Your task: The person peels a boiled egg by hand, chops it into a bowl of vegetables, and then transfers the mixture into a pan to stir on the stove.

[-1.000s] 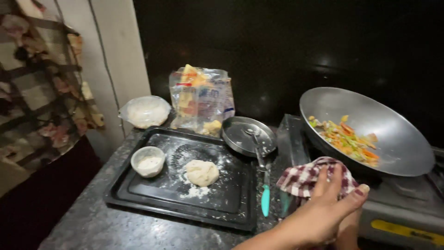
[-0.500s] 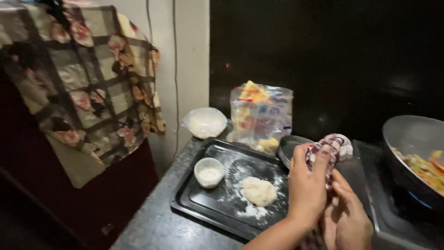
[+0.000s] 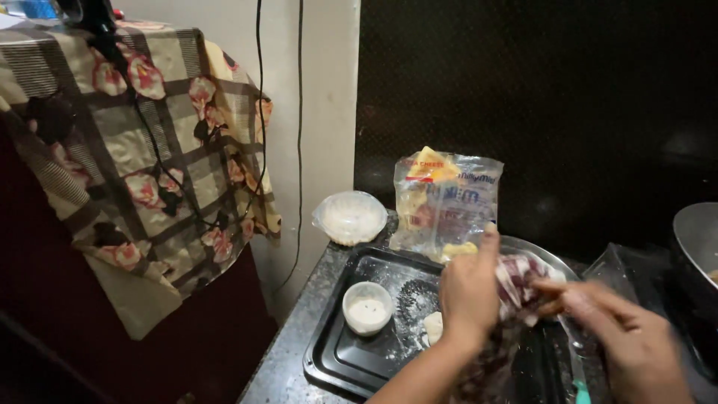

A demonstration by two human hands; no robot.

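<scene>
Left hand (image 3: 467, 288) and right hand (image 3: 624, 337): both gripping a red checked cloth (image 3: 520, 277) between them, above black baking tray (image 3: 359, 352); small white bowl (image 3: 367, 307) at left.

**One head-worn view, looking down and leftward over a counter**

A single camera is riding on the person's head, tilting down at a dark stone counter (image 3: 299, 352) from close above. It is facing a dark back wall, with a pale wall corner and a draped floral cloth (image 3: 149, 164) filling the left half. The left hand (image 3: 467, 292) and right hand (image 3: 628, 337) are entering from the bottom edge, somewhat blurred. A pan (image 3: 699, 247) is being cropped at the right. No second view is sharing the scene.
</scene>
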